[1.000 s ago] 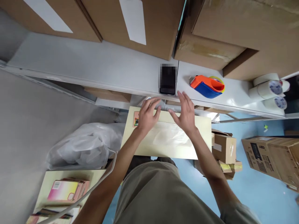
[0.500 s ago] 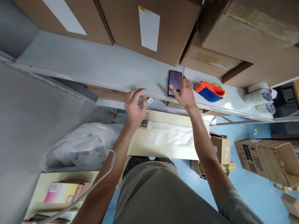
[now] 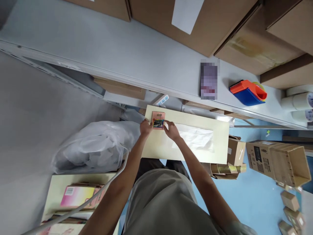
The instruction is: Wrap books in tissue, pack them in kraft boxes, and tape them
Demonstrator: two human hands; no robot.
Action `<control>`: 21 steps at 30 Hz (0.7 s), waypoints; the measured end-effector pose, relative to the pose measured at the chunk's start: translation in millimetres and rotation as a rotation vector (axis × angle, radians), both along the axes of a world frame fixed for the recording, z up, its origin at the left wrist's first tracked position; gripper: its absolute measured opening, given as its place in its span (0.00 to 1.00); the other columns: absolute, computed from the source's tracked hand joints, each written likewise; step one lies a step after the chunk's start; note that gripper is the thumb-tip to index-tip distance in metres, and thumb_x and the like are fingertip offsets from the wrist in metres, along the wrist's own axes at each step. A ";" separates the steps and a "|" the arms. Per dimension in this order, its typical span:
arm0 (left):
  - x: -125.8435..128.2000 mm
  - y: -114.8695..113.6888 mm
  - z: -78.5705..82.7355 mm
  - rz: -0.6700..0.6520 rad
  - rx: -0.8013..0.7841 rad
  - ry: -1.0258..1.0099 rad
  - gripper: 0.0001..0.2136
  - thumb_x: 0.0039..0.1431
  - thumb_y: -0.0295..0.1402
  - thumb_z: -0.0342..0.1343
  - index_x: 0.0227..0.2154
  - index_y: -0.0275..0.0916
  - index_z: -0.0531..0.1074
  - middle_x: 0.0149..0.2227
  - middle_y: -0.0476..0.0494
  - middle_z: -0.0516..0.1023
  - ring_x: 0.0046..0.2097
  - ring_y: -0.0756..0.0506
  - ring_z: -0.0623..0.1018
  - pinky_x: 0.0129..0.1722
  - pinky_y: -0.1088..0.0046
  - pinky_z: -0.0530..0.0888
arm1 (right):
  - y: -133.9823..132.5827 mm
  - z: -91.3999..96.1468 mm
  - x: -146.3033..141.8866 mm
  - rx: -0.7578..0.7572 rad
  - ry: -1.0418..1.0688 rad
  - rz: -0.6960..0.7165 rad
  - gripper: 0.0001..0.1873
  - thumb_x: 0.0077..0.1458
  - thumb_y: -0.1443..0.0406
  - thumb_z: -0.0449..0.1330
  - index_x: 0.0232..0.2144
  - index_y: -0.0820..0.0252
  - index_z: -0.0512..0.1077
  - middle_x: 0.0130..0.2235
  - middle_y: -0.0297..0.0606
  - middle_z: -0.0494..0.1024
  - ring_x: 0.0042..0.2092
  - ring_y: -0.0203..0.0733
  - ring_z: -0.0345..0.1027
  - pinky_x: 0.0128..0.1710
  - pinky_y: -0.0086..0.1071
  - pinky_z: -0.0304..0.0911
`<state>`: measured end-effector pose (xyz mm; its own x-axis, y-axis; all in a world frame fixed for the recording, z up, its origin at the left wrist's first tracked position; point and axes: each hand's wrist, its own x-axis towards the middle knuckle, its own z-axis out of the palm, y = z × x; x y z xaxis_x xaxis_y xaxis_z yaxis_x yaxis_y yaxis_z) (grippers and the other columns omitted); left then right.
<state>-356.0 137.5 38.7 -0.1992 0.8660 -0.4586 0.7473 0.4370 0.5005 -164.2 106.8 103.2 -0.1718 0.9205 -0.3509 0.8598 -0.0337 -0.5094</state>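
While both hands are reaching to the left part of the cream table, 1 small pink packet with a coloured picture on its face is lying there, near the far edge. The left hand is touching the packet's left edge with bent fingers; the right hand is meeting its right edge with thumb and forefinger, so that the packet is sitting between the 2 hands. Whether the fingers are closing in a grip or only pressing on the edges, one cannot tell at this scale. Just beside the right hand, a clear plastic sheet is covering the table's middle and catching the light.

Beyond the table, a grey shelf is running across the view. It is bearing a phone, whose screen is appearing pixelated, an orange-and-blue tape dispenser, white tape rolls at the right, and large cardboard boxes behind. To the left of the table, a translucent plastic bag is bulging; below it, a pink-and-yellow box is lying on a second cream surface. At the right, an open carton is resting on the blue floor.
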 end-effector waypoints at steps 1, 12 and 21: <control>0.4 -0.7 -3.3 0.002 -0.007 -0.013 0.14 0.66 0.36 0.56 0.49 0.33 0.79 0.51 0.26 0.86 0.56 0.33 0.84 0.59 0.60 0.77 | -1.8 -15.7 -6.8 -0.062 -0.029 0.000 0.26 0.77 0.61 0.52 0.69 0.64 0.70 0.60 0.53 0.83 0.63 0.54 0.75 0.62 0.44 0.74; 4.9 -4.9 4.5 0.128 -0.066 -0.184 0.09 0.66 0.40 0.59 0.37 0.43 0.80 0.41 0.39 0.89 0.50 0.37 0.87 0.48 0.65 0.80 | -21.8 -55.4 -37.4 -0.093 -0.015 -0.107 0.29 0.74 0.65 0.56 0.73 0.60 0.65 0.63 0.51 0.82 0.65 0.55 0.74 0.62 0.45 0.75; -11.7 -42.6 59.1 0.278 0.205 -0.393 0.13 0.60 0.47 0.62 0.37 0.42 0.77 0.34 0.44 0.85 0.35 0.42 0.83 0.37 0.69 0.79 | -23.8 -51.6 -15.6 -0.100 0.632 -0.349 0.29 0.76 0.51 0.55 0.70 0.57 0.67 0.60 0.50 0.84 0.58 0.51 0.83 0.53 0.42 0.81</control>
<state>-367.8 94.9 97.7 -0.2815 0.8846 -0.3717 0.3557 0.4560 0.8158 -179.9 83.0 51.7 -0.0714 0.9272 -0.3676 0.3333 -0.3251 -0.8850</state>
